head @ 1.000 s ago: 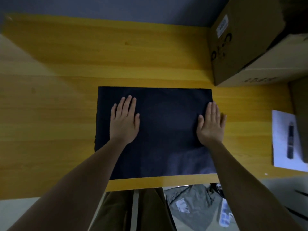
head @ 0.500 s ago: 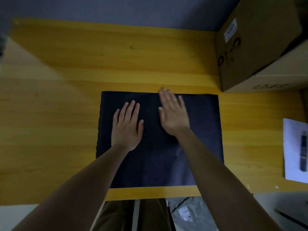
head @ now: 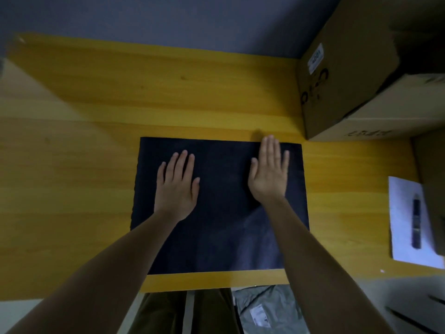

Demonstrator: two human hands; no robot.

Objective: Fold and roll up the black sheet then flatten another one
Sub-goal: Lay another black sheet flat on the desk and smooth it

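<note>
A black rectangular sheet (head: 221, 237) lies flat on the yellow wooden table (head: 96, 165), near its front edge. My left hand (head: 177, 186) rests palm down on the sheet's left half, fingers spread. My right hand (head: 269, 174) presses flat on the upper right part, its fingertips reaching the sheet's far edge. Neither hand holds anything. My forearms cover parts of the sheet's lower half.
Stacked cardboard boxes (head: 349, 75) stand at the back right corner. A white paper (head: 409, 225) with a dark pen-like object (head: 416, 222) on it lies at the right edge. Grey plastic bags (head: 262, 309) lie on the floor below the table's front edge.
My right hand went from the sheet's right edge to its top middle, then slid right along the far edge. My left hand stayed in place.
</note>
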